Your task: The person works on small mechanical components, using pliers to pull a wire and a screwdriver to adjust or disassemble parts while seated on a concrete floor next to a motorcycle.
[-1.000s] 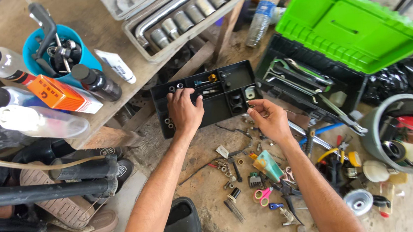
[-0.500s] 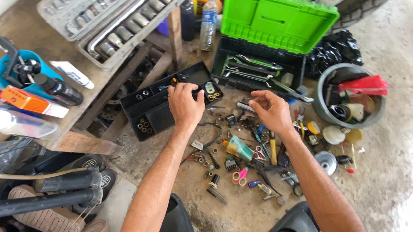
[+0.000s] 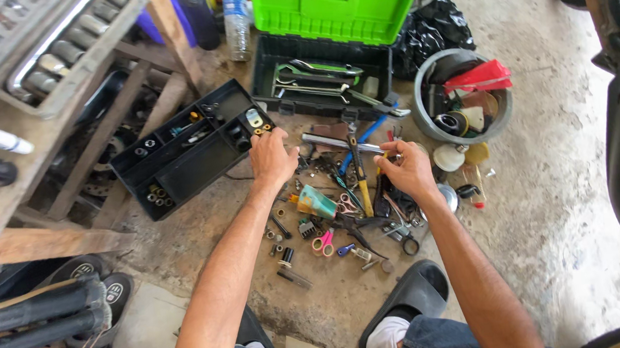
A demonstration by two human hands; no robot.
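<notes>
Left hand (image 3: 272,157) curled loosely beside black tray (image 3: 178,161); right hand (image 3: 406,169) pinched shut over scattered tools (image 3: 342,215), grasp unclear.

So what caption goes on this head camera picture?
Two hands, left hand and right hand, over scattered tools beside a green-lidded toolbox.

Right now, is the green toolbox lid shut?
No, the green lid stands raised behind the black toolbox, and wrenches show inside the open box.
</notes>
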